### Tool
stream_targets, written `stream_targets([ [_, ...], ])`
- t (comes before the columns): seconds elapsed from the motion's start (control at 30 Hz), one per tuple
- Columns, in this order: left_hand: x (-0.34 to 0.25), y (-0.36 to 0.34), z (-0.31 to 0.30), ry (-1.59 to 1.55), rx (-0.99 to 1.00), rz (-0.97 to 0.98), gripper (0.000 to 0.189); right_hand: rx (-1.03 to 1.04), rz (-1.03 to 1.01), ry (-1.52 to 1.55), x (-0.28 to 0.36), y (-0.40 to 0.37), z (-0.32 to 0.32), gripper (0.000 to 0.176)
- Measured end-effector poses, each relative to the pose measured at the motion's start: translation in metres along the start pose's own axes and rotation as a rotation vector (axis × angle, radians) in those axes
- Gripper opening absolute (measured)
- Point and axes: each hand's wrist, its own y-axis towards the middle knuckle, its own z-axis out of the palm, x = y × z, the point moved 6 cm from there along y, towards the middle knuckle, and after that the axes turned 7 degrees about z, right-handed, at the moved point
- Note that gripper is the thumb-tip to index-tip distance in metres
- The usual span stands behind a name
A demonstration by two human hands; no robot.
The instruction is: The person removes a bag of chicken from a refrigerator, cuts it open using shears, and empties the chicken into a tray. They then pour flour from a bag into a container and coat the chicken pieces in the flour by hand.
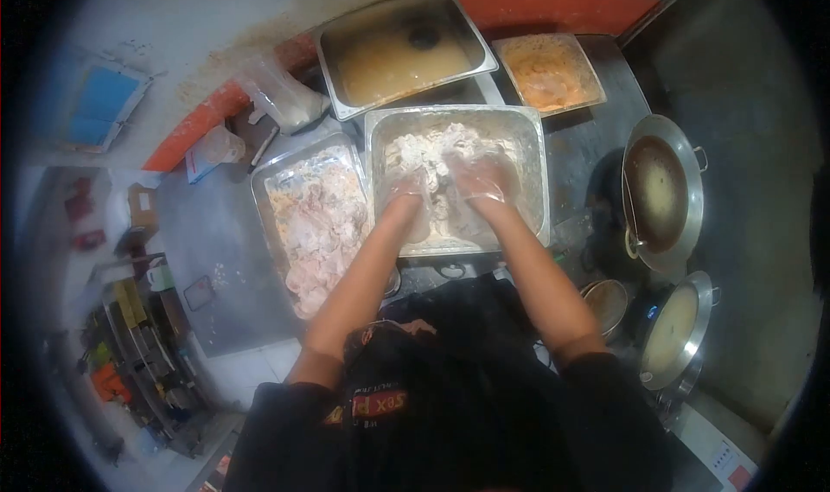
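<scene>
Both of my hands are inside a deep steel pan (545, 172) that holds white flour and floured lumps (424, 150). My left hand (406, 185), in a clear plastic glove, is at the pan's left half, with its fingers down among the lumps. On the right, my right hand (480, 178), gloved the same way, reaches toward the lumps in the middle. Flour and blur hide the fingers of both hands, so I cannot tell how they are closed. Just left of the pan, a shallow tray (262, 185) carries many flour-dusted pieces that look like raw chicken (320, 233).
Behind stand a steel pan of cloudy liquid (398, 60) and a pan with orange residue (549, 73). A bag of white powder (285, 99) leans at the back left. Two woks (661, 185) (674, 332) sit at the right, near a round strainer (605, 306).
</scene>
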Motion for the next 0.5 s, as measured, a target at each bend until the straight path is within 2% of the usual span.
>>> stream_targets([
  [0.07, -0.022, -0.005, 0.000, 0.712, 0.266, 0.108, 0.039, -0.047, -0.079, 0.071, 0.004, -0.021, -0.006, 0.077],
  [0.1, -0.020, -0.005, -0.001, 0.717, 0.281, 0.110, 0.039, -0.046, -0.086, 0.101, 0.003, -0.034, -0.015, 0.070],
  [0.13, -0.016, -0.007, -0.004, 0.630, 0.244, 0.094, 0.037, -0.054, -0.078, 0.106, -0.004, -0.038, -0.023, 0.070],
  [0.2, -0.008, -0.008, -0.011, 0.450, 0.161, 0.068, 0.032, 0.158, -0.169, 0.337, -0.011, -0.042, -0.035, 0.068],
  [0.23, -0.003, -0.010, -0.014, 0.359, 0.117, 0.050, 0.030, 0.102, 0.077, 0.143, -0.012, -0.054, -0.056, 0.066],
  [0.27, 0.000, -0.011, -0.016, 0.271, 0.075, 0.030, 0.028, 0.098, 0.079, 0.148, -0.031, -0.032, -0.040, 0.066],
  [0.3, -0.020, -0.020, -0.013, 0.224, 0.001, -0.031, 0.033, 0.118, -0.054, 0.156, -0.056, 0.008, -0.009, 0.068],
  [0.33, -0.015, -0.015, -0.006, 0.233, 0.009, -0.028, 0.033, 0.133, -0.189, 0.166, -0.065, 0.031, 0.007, 0.070],
  [0.37, -0.008, -0.005, -0.003, 0.137, -0.079, 0.040, 0.034, 0.137, -0.043, -0.033, -0.060, 0.034, 0.009, 0.073],
  [0.4, -0.008, 0.002, -0.001, 0.039, -0.160, 0.111, 0.036, 0.076, -0.066, 0.012, -0.066, 0.052, 0.033, 0.075],
  [0.43, -0.005, 0.014, 0.003, -0.007, -0.158, 0.130, 0.036, 0.005, -0.075, 0.060, -0.076, 0.070, 0.054, 0.076],
  [0.5, 0.003, 0.032, 0.004, -0.125, -0.055, 0.105, 0.036, 0.145, -0.070, 0.156, -0.058, 0.068, 0.064, 0.074],
])
